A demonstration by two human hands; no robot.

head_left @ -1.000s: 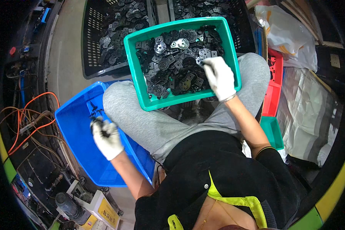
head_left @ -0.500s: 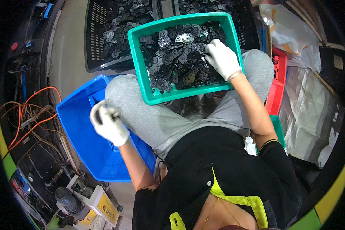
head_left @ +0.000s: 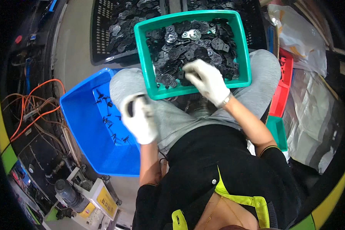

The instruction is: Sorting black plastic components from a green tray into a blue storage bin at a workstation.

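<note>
A green bin (head_left: 246, 57) rests across my thighs, filled with flat black plastic-looking parts (head_left: 176, 51) with rounded ends. Over its near side is my right hand (head_left: 209, 82), in a white glove, with fingers curled together just above the parts. Whatever those fingertips hold, if anything, blends into the dark heap. My left hand (head_left: 140, 120), also gloved, is over my left thigh, smeared by motion. Its thumb and finger close around something dark that I cannot make out. Beside it stands a blue bin (head_left: 99, 153) with several small spiky black pieces (head_left: 108, 122) on its bottom.
Black perforated crates (head_left: 103, 42) with more black parts stand beyond the green bin. To the right are a red bin (head_left: 283, 82), a small green tray (head_left: 278, 132) and plastic sheeting (head_left: 306, 115). Orange cables (head_left: 38, 88) and a motor-like machine (head_left: 69, 193) are at the left.
My right hand has drawn back and left from the far right of the green bin to its near side. My left hand has moved from over the blue bin toward my thigh.
</note>
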